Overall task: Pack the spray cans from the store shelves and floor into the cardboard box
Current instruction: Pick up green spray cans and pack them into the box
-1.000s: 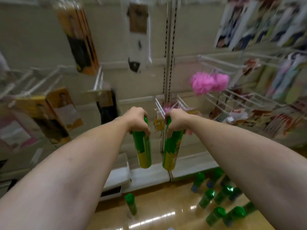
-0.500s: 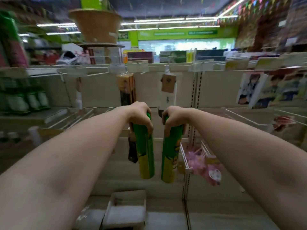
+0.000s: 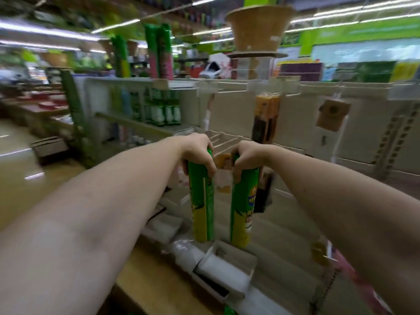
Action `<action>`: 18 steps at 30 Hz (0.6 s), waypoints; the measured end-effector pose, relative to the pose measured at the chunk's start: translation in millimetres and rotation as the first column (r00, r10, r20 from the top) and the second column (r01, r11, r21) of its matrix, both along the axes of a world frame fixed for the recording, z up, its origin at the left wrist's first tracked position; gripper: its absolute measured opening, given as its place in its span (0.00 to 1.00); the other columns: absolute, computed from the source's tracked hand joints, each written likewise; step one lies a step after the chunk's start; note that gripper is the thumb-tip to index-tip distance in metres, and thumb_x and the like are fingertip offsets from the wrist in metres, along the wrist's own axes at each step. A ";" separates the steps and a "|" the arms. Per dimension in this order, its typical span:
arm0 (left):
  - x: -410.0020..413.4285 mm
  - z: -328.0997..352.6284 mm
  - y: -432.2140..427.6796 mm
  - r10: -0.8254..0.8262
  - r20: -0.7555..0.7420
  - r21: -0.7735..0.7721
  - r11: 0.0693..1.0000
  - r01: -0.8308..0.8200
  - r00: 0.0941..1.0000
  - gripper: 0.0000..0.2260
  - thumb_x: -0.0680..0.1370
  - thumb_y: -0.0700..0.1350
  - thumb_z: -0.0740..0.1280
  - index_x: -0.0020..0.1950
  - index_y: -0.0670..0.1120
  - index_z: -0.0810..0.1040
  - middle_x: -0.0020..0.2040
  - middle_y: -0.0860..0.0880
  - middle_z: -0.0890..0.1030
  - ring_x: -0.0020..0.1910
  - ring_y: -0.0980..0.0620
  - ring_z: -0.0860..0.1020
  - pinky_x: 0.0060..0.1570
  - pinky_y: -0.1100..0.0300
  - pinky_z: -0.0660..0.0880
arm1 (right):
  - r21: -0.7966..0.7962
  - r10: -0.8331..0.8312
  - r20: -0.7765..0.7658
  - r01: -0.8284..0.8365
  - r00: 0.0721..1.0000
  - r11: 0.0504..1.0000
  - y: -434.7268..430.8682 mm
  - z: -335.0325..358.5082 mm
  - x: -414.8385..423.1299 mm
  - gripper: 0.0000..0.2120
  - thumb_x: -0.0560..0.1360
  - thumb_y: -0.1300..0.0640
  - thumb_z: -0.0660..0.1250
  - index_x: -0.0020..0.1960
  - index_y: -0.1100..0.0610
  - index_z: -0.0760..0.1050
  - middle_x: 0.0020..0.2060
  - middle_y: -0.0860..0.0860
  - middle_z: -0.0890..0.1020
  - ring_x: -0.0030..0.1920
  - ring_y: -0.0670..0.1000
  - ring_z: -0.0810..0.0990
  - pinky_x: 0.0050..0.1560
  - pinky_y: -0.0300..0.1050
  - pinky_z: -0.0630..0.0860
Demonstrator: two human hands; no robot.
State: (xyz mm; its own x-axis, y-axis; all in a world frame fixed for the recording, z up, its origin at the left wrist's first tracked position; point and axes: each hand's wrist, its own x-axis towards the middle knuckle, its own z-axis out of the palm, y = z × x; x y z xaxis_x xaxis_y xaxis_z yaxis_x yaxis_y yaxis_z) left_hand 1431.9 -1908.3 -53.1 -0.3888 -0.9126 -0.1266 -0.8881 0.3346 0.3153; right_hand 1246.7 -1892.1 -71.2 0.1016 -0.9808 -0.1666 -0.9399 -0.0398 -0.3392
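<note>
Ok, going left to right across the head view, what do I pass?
Brown box → green bottles → left spray can, gripped by the left hand → right spray can, gripped by the right hand → hanging brown card.

I see open floor (image 3: 20,155) to L; white carton (image 3: 227,268) blocks straight down, hanging pkg (image 3: 266,119) + shelf back (image 3: 295,123) block fwd.

The left can (image 3: 202,201) hung upright from the left hand (image 3: 197,153), just beside the right can (image 3: 242,205) under the right hand (image 3: 247,158), apart. Shelves (image 3: 295,114) stood behind them, a small open box (image 3: 223,269) below, the floor (image 3: 20,178) to the left.
</note>
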 end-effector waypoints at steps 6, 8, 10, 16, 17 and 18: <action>92.8 -18.3 9.2 0.211 0.059 0.009 0.977 -0.212 0.976 0.21 0.62 0.52 0.84 0.49 0.47 0.83 0.48 0.46 0.82 0.44 0.49 0.83 0.34 0.52 0.84 | 0.009 0.201 0.022 -0.201 0.979 0.979 -24.0 -16.7 90.7 0.22 0.61 0.56 0.82 0.53 0.57 0.80 0.50 0.56 0.81 0.47 0.57 0.83 0.38 0.57 0.85; 126.0 -22.6 12.3 0.272 0.060 0.017 0.962 -0.274 0.960 0.21 0.62 0.52 0.84 0.49 0.47 0.83 0.49 0.46 0.81 0.45 0.48 0.82 0.34 0.52 0.84 | 0.012 0.252 0.018 -0.253 0.967 0.967 -33.5 -20.3 124.3 0.22 0.60 0.55 0.83 0.50 0.57 0.80 0.49 0.56 0.82 0.46 0.57 0.83 0.36 0.57 0.85; 158.9 -24.6 14.0 0.331 0.059 0.030 0.942 -0.333 0.942 0.21 0.63 0.51 0.84 0.50 0.46 0.82 0.50 0.45 0.81 0.45 0.47 0.82 0.32 0.53 0.83 | 0.006 0.308 0.002 -0.308 0.951 0.951 -45.2 -24.3 159.0 0.22 0.59 0.54 0.83 0.49 0.57 0.81 0.48 0.55 0.82 0.45 0.56 0.83 0.37 0.57 0.85; 254.9 -35.1 6.5 0.476 0.038 0.080 0.875 -0.478 0.878 0.20 0.65 0.49 0.83 0.50 0.48 0.79 0.51 0.44 0.79 0.47 0.44 0.82 0.34 0.52 0.84 | 0.038 0.430 -0.018 -0.429 0.903 0.902 -79.9 -34.2 267.1 0.23 0.59 0.54 0.84 0.50 0.57 0.79 0.50 0.55 0.80 0.48 0.58 0.82 0.39 0.57 0.85; 270.1 -40.0 4.5 0.495 0.031 0.092 0.864 -0.496 0.868 0.19 0.65 0.49 0.83 0.50 0.48 0.79 0.51 0.44 0.80 0.46 0.44 0.82 0.33 0.52 0.83 | 0.054 0.447 -0.022 -0.445 0.894 0.894 -84.7 -37.5 284.6 0.23 0.60 0.55 0.84 0.51 0.57 0.79 0.50 0.56 0.80 0.48 0.58 0.81 0.38 0.57 0.85; 284.9 -45.9 1.9 0.514 0.022 0.106 0.852 -0.513 0.858 0.19 0.65 0.48 0.83 0.50 0.47 0.79 0.51 0.43 0.80 0.46 0.44 0.82 0.32 0.52 0.83 | 0.072 0.459 -0.026 -0.457 0.888 0.887 -89.1 -42.0 301.0 0.23 0.61 0.55 0.84 0.51 0.58 0.79 0.50 0.56 0.80 0.47 0.58 0.81 0.37 0.57 0.85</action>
